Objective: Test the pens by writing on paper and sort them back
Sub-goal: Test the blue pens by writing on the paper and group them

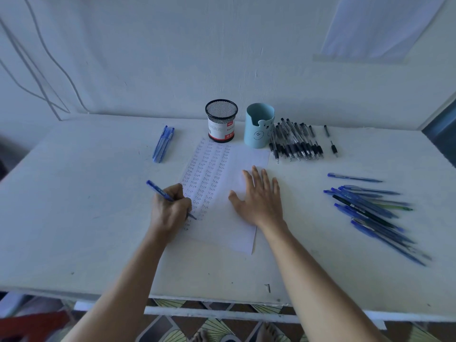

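A white sheet of paper [237, 174] lies on the table, its left part filled with columns of the word "Test". My left hand [170, 208] grips a blue pen [158, 190], whose tip touches the paper near its lower left. My right hand [259, 193] lies flat on the sheet with fingers spread. A pile of blue pens [370, 208] lies at the right, a single blue pen [354, 178] above it. Black pens [294, 141] lie in a row behind the paper's right corner. Three blue pens [163, 143] lie at the back left.
A black mesh pen cup [221, 120] and a light blue bear-face cup [259, 124] stand behind the paper. A lone black pen [330, 140] lies right of the black row. The white table [74, 206] meets a wall at the back; its front edge is near me.
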`<state>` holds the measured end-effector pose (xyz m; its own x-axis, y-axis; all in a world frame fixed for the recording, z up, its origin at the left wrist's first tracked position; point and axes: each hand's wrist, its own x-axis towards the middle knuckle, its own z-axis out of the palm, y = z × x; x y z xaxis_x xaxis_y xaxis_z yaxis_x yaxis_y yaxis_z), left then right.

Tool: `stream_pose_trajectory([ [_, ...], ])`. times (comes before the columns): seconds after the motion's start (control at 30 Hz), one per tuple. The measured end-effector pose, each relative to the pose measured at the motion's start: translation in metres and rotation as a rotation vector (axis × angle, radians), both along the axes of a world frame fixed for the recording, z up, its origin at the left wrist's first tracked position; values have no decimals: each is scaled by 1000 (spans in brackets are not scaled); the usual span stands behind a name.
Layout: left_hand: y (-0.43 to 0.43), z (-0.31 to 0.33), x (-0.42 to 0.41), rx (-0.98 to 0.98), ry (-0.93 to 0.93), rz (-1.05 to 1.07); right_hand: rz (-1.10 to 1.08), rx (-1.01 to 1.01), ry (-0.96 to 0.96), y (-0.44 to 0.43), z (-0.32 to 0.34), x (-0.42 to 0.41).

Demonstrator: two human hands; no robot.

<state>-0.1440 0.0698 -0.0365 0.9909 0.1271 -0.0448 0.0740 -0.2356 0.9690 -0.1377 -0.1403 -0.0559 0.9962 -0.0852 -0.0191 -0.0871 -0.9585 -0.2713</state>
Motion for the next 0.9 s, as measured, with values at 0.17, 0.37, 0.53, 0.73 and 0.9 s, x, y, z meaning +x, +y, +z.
stream_pose_trajectory([
  [0.17, 1, -1, 1, 147, -37, -38, 0, 5, -2, 0, -1, 0],
  [0.37, 1, -1, -1, 190, -58, -60, -5, 0, 7, 0, -1, 1],
  [0.53, 1, -4, 0, 233, -47, -79, -7, -3, 6, 0, -2, 1],
  [0.73, 2, -6, 2, 214, -69, -77, -4, -9, 16, -1, -2, 1],
  [0.9, 2, -7, 3, 217, -69, -79, -5, -6, 13, 0, -2, 1],
])
